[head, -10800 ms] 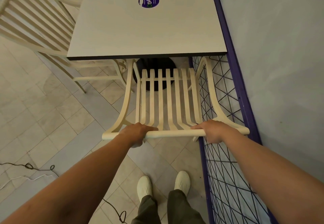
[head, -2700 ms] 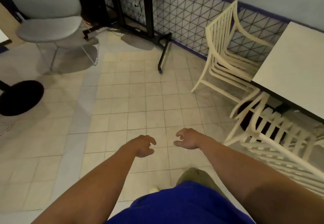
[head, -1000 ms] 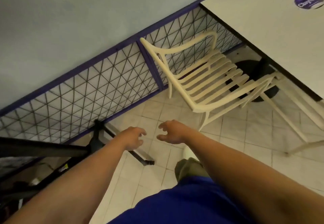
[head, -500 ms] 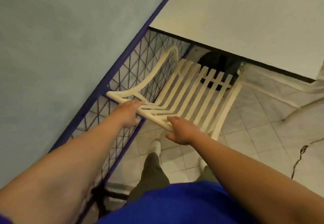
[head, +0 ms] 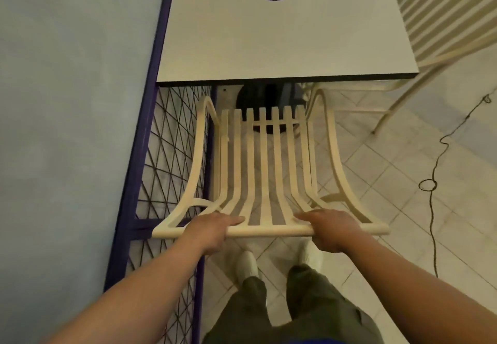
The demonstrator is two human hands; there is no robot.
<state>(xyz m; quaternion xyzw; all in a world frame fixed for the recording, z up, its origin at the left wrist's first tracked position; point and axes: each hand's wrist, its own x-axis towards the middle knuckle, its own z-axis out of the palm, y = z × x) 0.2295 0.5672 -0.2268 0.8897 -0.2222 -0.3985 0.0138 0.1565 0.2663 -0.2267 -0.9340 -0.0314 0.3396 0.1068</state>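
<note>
Left hand (head: pixel 212 232) and right hand (head: pixel 333 229) grip back rail of cream slatted plastic chair (head: pixel 263 155), seat running 12 o'clock toward grey worktop (head: pixel 269 37).

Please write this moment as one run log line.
left hand: grips chair top rail | right hand: grips same rail | chair: faces table, beside mesh fence
</note>
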